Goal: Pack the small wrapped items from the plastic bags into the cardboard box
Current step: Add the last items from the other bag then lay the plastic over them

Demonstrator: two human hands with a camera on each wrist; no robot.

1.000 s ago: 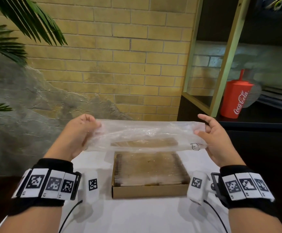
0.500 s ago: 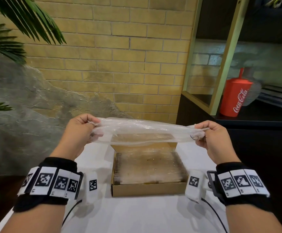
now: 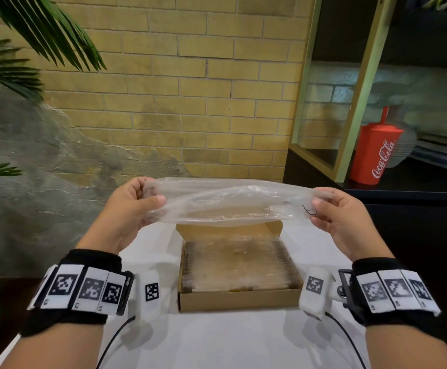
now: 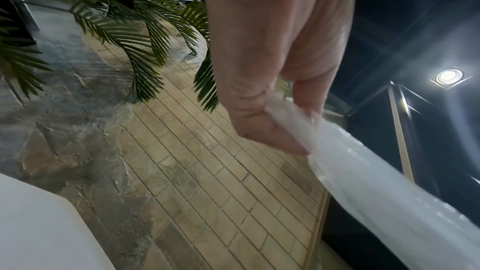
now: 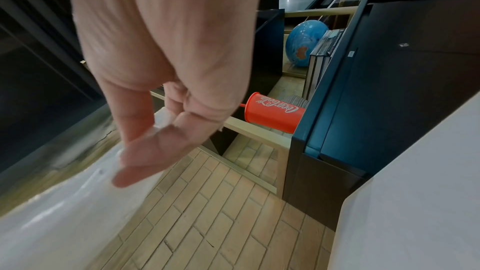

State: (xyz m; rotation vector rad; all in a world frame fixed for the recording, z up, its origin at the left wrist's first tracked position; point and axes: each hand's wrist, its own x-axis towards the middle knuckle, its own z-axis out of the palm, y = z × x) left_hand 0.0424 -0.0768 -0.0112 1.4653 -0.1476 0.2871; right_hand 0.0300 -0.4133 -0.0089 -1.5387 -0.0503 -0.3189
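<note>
The clear, crumpled plastic bag [image 3: 225, 202] hung stretched in the air above the far edge of the open, shallow brown cardboard box [image 3: 239, 299], its long axis running left to right. The left hand [image 3: 130, 206] pinched the bag's left end between thumb and curled fingers; the right hand [image 3: 336, 217] pinched its right end. The box, filled with rows of small wrapped items [image 3: 237, 265], sat on the white table [image 3: 230, 342], with bare tabletop on both sides and in front. A red Coca-Cola cup [image 3: 376, 153] stood well apart on the dark shelf at right.
</note>
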